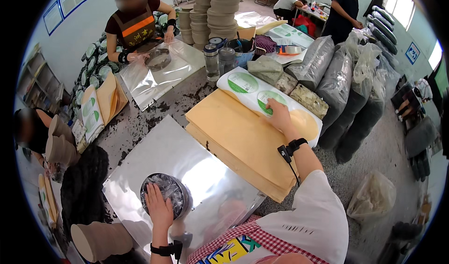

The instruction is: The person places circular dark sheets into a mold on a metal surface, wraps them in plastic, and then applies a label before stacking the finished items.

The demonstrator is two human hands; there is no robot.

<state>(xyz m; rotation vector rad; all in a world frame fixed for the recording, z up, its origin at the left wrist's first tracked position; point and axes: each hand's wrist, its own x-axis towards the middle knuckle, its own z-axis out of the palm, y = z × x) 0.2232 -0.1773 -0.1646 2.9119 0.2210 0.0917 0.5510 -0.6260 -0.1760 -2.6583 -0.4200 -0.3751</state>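
Observation:
My left hand (pixel 158 202) lies flat, fingers extended, on crumpled clear plastic film (pixel 172 190) filling a round metal ring (pixel 185 208). The ring rests on a shiny metal sheet (pixel 140 169) on the table. Up and to the right, my right hand (pixel 279 114) reaches over a white sheet printed with green round labels (pixel 229 92); a finger touches or nearly touches one label, and whether it grips the sheet cannot be told. That sheet lies along the far edge of a thick stack of yellowish paper (pixel 238 134).
Round beige discs are stacked at the lower left (pixel 101 241) and the back (pixel 222 15). Dark loose material (pixel 84 187) lies left. Lidded bottles (pixel 211 62), wrapped blocks (pixel 298 94) and filled plastic bags (pixel 333 81) stand beyond. A co-worker (pixel 135 25) handles film across the table.

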